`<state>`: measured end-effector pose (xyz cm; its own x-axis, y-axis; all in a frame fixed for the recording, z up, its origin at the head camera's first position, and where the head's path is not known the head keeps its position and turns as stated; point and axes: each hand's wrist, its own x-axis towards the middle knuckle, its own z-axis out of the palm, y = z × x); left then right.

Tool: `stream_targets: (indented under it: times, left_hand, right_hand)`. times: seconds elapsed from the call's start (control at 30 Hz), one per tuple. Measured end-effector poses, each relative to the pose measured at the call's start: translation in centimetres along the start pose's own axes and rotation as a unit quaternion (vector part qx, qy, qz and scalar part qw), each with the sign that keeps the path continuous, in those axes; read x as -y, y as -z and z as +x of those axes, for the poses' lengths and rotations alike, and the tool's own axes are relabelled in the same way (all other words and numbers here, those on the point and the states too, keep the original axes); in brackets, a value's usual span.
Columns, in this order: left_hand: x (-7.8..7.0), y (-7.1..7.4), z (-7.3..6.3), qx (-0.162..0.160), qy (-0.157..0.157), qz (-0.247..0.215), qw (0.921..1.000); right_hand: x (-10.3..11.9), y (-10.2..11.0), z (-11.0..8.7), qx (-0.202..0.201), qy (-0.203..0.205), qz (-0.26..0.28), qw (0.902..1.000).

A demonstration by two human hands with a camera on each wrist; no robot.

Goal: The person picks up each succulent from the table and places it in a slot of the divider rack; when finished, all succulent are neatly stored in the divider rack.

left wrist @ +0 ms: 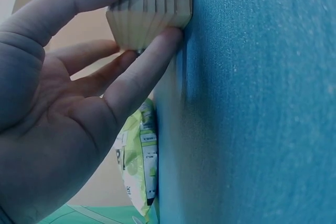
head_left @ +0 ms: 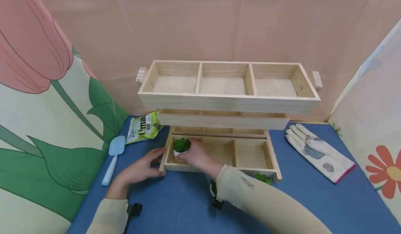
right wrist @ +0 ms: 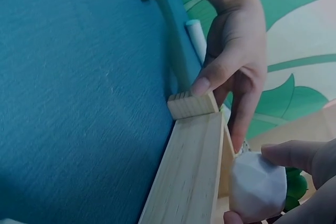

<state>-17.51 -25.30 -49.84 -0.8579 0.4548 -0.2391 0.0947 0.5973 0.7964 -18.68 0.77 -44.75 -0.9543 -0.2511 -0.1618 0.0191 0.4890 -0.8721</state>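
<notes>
My right hand pinches a small potted succulent over the left compartment of the lowest front tray on a wooden tiered plant stand. Its white faceted pot shows between thumb and fingers in the right wrist view, with the green leaves partly hidden behind. On the stand's front left corner, my left hand holds the wooden leg end, thumb on one side and fingers on the other. The other two compartments of that tray hold nothing.
Two more succulents, one with green leaves, are partly hidden by the right forearm. On the left lie a light blue trowel and a green-and-white bag. White gloves lie on the right. The stand's top tray overhangs the lower tiers.
</notes>
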Motion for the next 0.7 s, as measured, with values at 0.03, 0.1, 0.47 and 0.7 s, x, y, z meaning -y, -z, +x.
stream_targets:
  times: [0.03, 0.1, 0.47, 0.7]
  left_hand:
    - [0.0, 0.0, 0.0, 0.000, -0.001, 0.001, 1.0000]
    - [0.0, 0.0, 0.0, 0.000, -0.002, 0.002, 1.0000]
    - [-0.1, 0.0, 0.0, 0.001, -0.006, 0.001, 1.0000]
    - [-0.2, 0.0, -0.1, -0.001, -0.004, 0.004, 1.0000]
  right_hand:
    - [0.0, -0.1, 0.2, 0.000, -0.003, -0.002, 1.0000]
    - [-0.1, -0.2, 0.5, 0.000, -0.010, -0.014, 0.9999]
    - [-0.6, -1.1, 1.5, -0.005, -0.013, -0.082, 0.9966]
    - [-0.7, -1.4, 1.8, 0.002, -0.022, -0.095, 0.9953]
